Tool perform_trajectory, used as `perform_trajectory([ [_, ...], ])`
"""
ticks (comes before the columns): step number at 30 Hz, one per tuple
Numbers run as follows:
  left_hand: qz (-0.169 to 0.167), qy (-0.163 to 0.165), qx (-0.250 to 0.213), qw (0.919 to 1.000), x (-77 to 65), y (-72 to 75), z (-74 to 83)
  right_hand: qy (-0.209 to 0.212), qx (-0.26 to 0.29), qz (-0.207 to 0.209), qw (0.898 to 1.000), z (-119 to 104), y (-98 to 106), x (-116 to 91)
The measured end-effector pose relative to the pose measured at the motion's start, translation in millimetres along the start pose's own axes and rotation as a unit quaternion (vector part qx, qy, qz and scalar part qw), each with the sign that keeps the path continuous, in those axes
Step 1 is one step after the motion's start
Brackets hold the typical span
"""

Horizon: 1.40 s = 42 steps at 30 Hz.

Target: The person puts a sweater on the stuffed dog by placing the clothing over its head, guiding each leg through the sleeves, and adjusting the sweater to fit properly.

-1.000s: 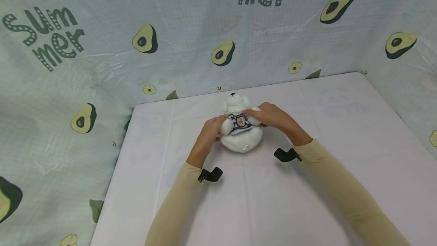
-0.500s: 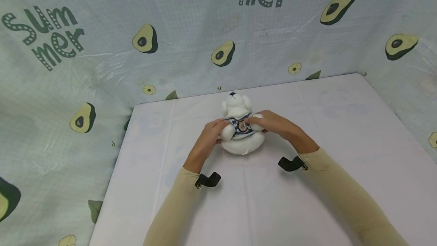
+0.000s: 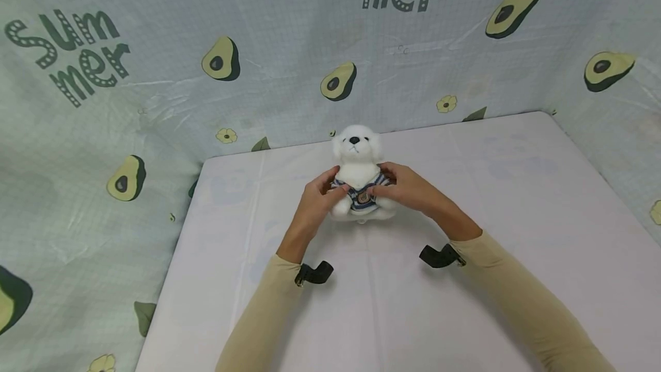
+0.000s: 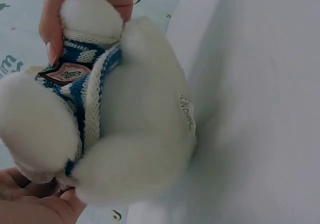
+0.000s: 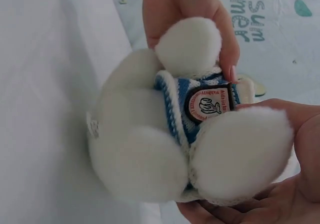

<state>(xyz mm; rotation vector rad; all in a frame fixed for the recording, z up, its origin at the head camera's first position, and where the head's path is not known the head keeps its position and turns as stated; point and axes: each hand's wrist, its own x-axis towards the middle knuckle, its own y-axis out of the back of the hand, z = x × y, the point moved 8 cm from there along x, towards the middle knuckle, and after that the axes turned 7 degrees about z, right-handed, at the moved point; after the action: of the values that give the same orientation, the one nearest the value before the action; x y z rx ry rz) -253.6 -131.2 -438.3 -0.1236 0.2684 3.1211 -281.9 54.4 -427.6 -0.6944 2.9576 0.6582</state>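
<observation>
A white plush dog (image 3: 357,174) sits upright on the white table, its black nose and face turned to the head camera. It wears a blue-and-white knitted sweater (image 5: 181,101) with a dark-edged patch (image 5: 207,103) on the chest. My left hand (image 3: 312,204) grips one side of its body, thumb on the front of the sweater. On the opposite side my right hand (image 3: 415,190) holds it the same way, thumb near the patch. Both wrist views show the round white paws between the hands; most fingers are hidden behind the toy.
The white table (image 3: 392,303) reaches back to a hanging cloth (image 3: 284,33) printed with avocados, flowers and lettering. The cloth also covers the left and right sides. A black camera mount (image 3: 316,273) sticks out from each beige sleeve (image 3: 521,291).
The plush dog's head, tilted back before, has come up and forward so its face shows. Both hands have shifted their grip slightly, thumbs now on the sweater front.
</observation>
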Motion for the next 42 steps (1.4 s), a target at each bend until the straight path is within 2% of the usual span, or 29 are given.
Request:
perform_trajectory([
  [6,0.000,-0.062,0.006,0.9981,-1.6,1.6,3.2,0.076,-0.004,0.032,0.997,-9,-1,-3],
  [11,-0.013,-0.102,0.015,0.9946,-4.3,1.4,2.6,0.096,-0.021,0.053,0.994,-6,-3,-6],
  [16,-0.035,-0.132,0.017,0.9904,-7.8,2.1,1.3,0.119,-0.023,0.053,0.991,-3,-7,-8],
  [21,-0.057,-0.142,0.007,0.9882,-12.7,1.9,-1.8,0.145,-0.033,0.043,0.988,-1,-10,-10],
  [28,-0.060,-0.155,0.043,0.9851,-17.6,-0.7,-5.6,0.169,-0.042,0.029,0.984,4,-15,-13],
  [35,-0.076,-0.147,0.081,0.9828,-23.1,-3.6,-13.5,0.161,-0.048,-0.004,0.986,11,-19,-18],
  [42,-0.073,-0.130,0.094,0.9843,-26.4,-4.8,-19.5,0.146,-0.061,-0.009,0.987,18,-19,-19],
])
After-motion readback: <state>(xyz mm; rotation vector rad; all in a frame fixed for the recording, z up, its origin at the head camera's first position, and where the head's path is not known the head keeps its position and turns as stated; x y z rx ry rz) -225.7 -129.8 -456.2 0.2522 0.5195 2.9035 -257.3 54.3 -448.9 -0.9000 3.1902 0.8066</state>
